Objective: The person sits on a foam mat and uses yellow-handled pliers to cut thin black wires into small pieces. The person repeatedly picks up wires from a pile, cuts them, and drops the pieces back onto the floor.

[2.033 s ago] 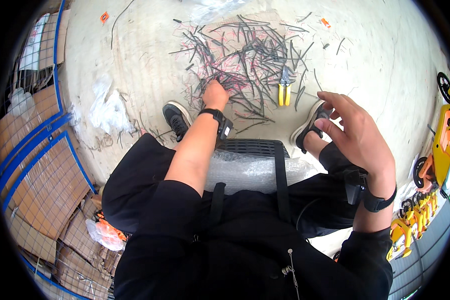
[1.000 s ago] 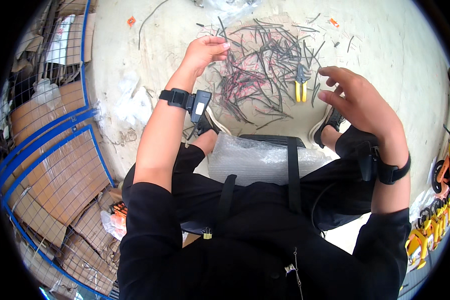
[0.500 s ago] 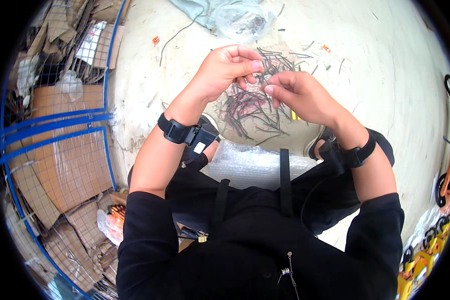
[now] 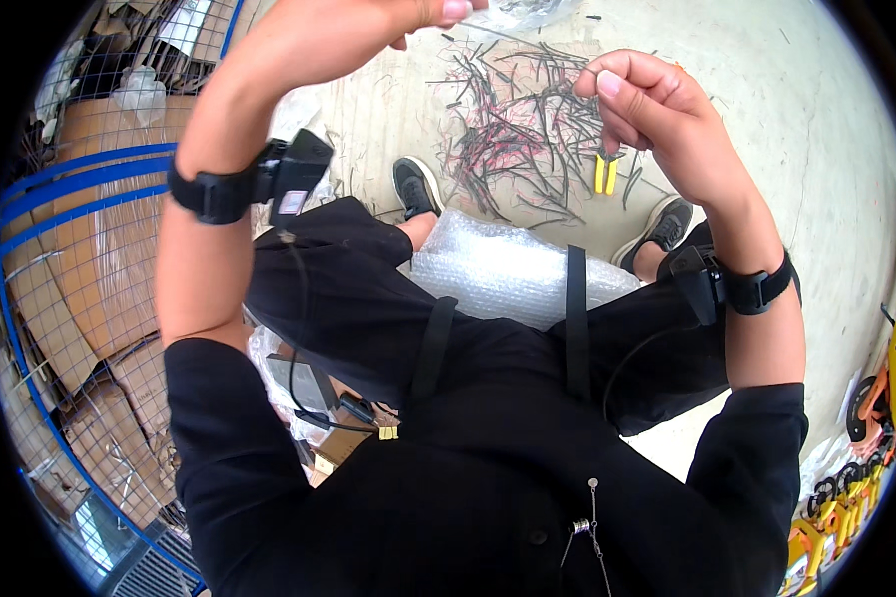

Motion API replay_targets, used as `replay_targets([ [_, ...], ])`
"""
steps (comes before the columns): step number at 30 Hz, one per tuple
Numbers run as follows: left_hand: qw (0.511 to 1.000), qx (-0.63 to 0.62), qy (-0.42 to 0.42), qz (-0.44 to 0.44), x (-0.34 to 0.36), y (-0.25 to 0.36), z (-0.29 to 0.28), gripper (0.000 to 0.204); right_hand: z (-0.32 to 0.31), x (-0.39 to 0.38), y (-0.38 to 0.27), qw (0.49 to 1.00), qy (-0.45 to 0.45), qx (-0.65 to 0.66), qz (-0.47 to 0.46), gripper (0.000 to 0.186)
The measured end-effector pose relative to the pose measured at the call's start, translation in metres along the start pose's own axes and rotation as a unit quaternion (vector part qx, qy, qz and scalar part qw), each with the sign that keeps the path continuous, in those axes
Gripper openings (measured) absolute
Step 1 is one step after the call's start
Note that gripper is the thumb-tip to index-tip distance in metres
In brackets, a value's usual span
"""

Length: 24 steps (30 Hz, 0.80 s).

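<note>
A thin grey wire (image 4: 513,38) seems to run between my hands. My left hand (image 4: 363,38) is at the top edge, partly cut off, its thumb and finger pinched on the wire's left end. To the right and a little nearer, my right hand (image 4: 662,104) is closed in a pinch at the other end. Beneath them a loose pile of dark wire pieces and thin pinkish strands (image 4: 513,139) lies on the floor. Yellow-handled pliers (image 4: 605,174) rest at the pile's right edge, just below my right hand; their jaws are hard to make out.
Clear bubble wrap (image 4: 508,261) lies between my legs. On the left stands a blue wire-mesh cage (image 4: 90,164) holding cardboard. A clear plastic bag (image 4: 523,12) is at the top edge. Yellow and orange items (image 4: 836,517) line the lower right.
My hands have moved apart, the left up and leftward, the right up and rightward, with the wire now stretched between them. The yellow-handled pliers have come more fully into view.
</note>
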<state>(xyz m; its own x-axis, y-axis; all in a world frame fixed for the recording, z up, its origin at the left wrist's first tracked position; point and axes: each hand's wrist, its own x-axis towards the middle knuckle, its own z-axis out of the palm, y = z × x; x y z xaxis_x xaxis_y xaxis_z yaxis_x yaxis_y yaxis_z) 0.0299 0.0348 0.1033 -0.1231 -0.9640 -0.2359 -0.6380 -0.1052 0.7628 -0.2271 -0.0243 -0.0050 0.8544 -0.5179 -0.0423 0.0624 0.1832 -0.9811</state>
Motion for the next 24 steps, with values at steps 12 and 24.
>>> replay_targets([
  [12,0.909,0.363,0.006,0.206,-0.035,-0.045,-0.007,0.010,0.034,0.001,-0.004,0.999,-0.040,-0.007,-0.015,0.017],
  [24,0.938,0.321,0.007,0.135,-0.027,-0.130,-0.029,0.005,0.052,0.026,0.019,0.999,-0.046,-0.016,-0.004,0.015],
])
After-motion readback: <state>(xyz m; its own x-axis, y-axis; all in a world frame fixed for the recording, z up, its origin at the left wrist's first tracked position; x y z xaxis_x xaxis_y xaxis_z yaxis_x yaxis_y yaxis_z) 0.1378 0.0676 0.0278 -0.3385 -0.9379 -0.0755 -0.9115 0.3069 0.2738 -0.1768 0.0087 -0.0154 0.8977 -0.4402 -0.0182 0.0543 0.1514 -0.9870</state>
